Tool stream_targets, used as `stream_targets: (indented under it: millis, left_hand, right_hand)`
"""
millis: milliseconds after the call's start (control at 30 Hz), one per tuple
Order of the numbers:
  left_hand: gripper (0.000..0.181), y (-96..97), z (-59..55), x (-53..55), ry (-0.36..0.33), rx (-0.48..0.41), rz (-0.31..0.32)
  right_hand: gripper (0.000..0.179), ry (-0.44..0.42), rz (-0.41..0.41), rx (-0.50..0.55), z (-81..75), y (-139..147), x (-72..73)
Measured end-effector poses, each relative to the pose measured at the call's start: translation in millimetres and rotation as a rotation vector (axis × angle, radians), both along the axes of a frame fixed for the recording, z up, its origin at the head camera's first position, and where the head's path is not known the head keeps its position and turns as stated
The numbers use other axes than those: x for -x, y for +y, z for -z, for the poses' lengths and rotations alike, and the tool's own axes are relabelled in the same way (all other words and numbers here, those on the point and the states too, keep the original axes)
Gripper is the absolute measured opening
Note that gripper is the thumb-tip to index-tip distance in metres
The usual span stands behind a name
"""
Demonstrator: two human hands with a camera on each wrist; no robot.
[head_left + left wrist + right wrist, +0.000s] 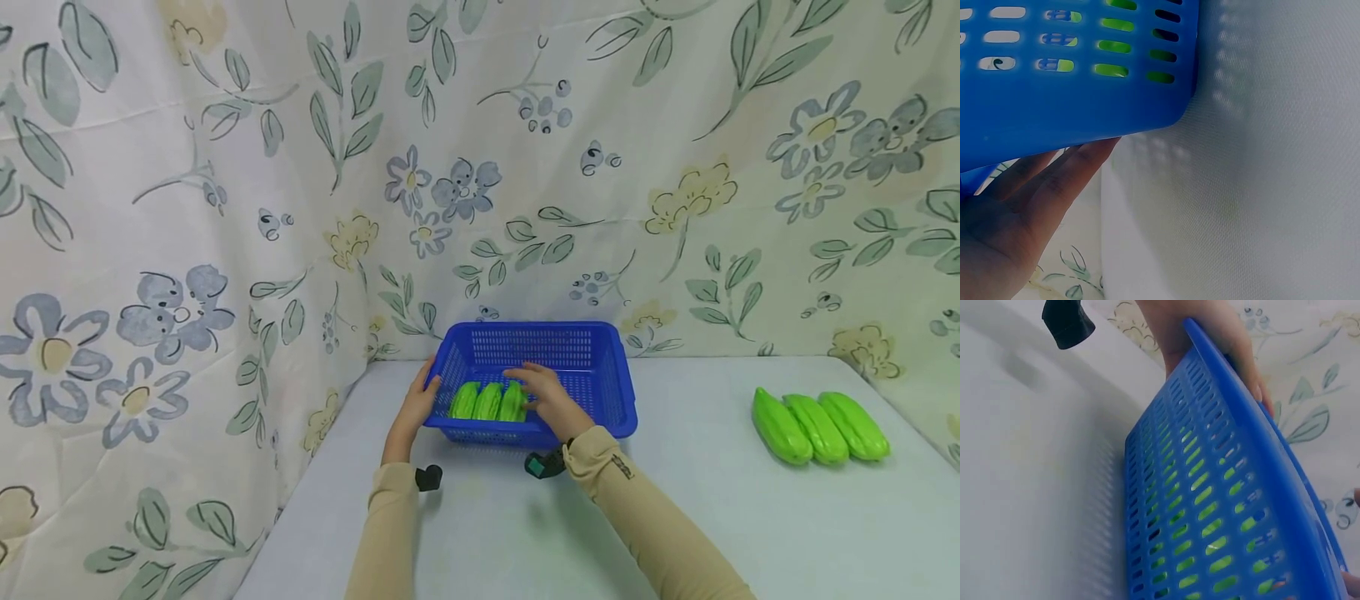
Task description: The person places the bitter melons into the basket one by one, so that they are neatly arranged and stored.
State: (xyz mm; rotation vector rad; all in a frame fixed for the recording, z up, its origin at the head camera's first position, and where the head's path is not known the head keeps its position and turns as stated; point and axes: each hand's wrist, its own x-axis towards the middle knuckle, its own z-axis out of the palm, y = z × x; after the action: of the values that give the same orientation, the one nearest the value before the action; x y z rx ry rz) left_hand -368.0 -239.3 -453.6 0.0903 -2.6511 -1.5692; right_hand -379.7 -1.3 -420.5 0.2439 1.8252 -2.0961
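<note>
A blue plastic basket (525, 429) with slotted walls sits on the table near the back. Inside, three bright green ridged vegetables like bitter gourds (489, 402) lie side by side at the left. My left hand (417, 402) holds the basket's left rim, its thumb at the edge and its fingers along the outside; the left wrist view shows those fingers (1072, 181) against the blue wall. Over the basket, my right hand (551, 400) hovers beside the rightmost gourd, fingers spread and loosely bent, with nothing visible in them. Only its fingertips (1352, 584) show in the right wrist view.
Three more green gourds (821, 427) lie together on the white tabletop (697, 500) at the right. A floral curtain (525, 167) hangs behind and along the left side of the table. Dark wrist-worn devices (546, 464) show at both wrists.
</note>
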Motion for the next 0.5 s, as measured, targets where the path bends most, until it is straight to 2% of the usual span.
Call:
stream_targets:
  millis: [267, 500]
  left_hand:
    - [0.054, 1.3, -1.0, -0.7, 0.004, -0.009, -0.005]
    - [0.054, 0.4, -1.4, -1.6, -0.001, -0.008, -0.005]
  right_hand:
    - [0.078, 0.038, -0.012, -0.050, 3.2, -1.0, -0.4]
    - [0.070, 0.039, -0.018, -0.012, -0.6, 1.2, -4.3]
